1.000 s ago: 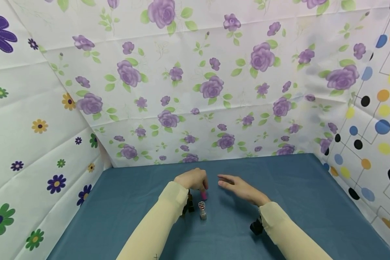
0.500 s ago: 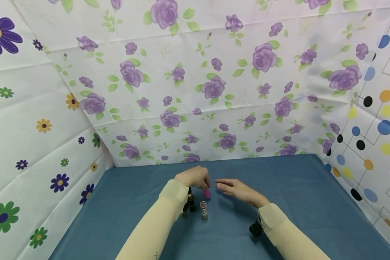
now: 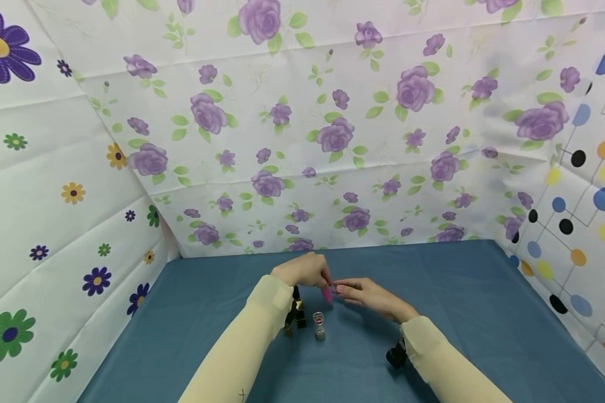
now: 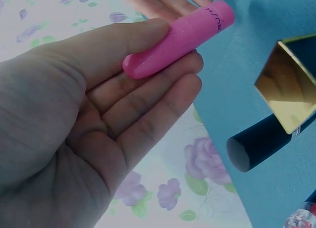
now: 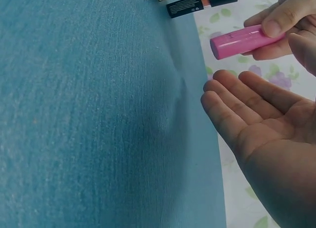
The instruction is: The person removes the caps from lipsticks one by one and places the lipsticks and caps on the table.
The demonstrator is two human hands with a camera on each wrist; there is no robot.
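My left hand (image 3: 305, 270) pinches a pink lipstick tube (image 4: 182, 38) between thumb and fingers. The tube is sparkly, round at one end and flat at the other, with partly hidden dark lettering; it is held above the blue cloth. My right hand (image 3: 370, 295) is close beside it, palm turned up with fingers extended and nothing in it. In the right wrist view the tube's flat end (image 5: 217, 48) lies just above the right fingertips (image 5: 222, 80), with a gap between.
Black-and-gold tubes (image 3: 301, 314) stand near my left wrist, partly hidden by it. A small clear-topped bottle (image 3: 319, 326) stands nearer to me on the blue table (image 3: 222, 280). A black tube with an orange band (image 5: 202, 4) shows in the right wrist view. Patterned cloth walls (image 3: 282, 140) surround the table.
My left hand has raised the pink lipstick tube and brought it rightward, close to my right hand. The right hand has shifted slightly left. The head view has turned a little to the left.
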